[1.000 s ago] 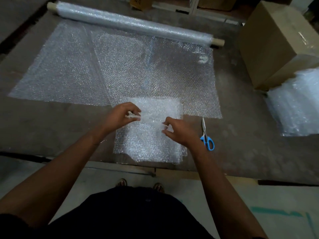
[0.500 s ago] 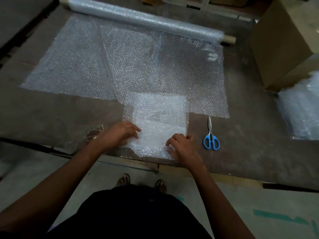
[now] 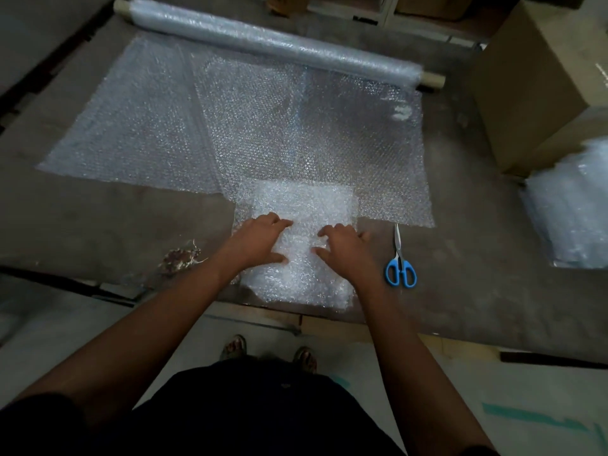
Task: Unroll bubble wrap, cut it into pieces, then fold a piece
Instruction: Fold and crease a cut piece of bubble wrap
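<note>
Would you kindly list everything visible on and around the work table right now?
Bubble wrap roll: one, clear, far edge of table.
Unrolled sheet: one, clear, spread from the roll toward the person.
Folded piece: one, whitish, near table edge, under both hands.
Scissors: one, blue handles, closed, right of the folded piece.
Cardboard box: one, brown, far right.
Bubble wrap stack: one, clear, right edge.
Table: one, grey-brown.
Left hand: flat on the piece.
Right hand: flat on the piece.

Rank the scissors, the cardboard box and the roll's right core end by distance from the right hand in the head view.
From the right hand:
1. scissors, just to its right on the table.
2. roll's right core end, far side of the table.
3. cardboard box, far right corner.
</note>
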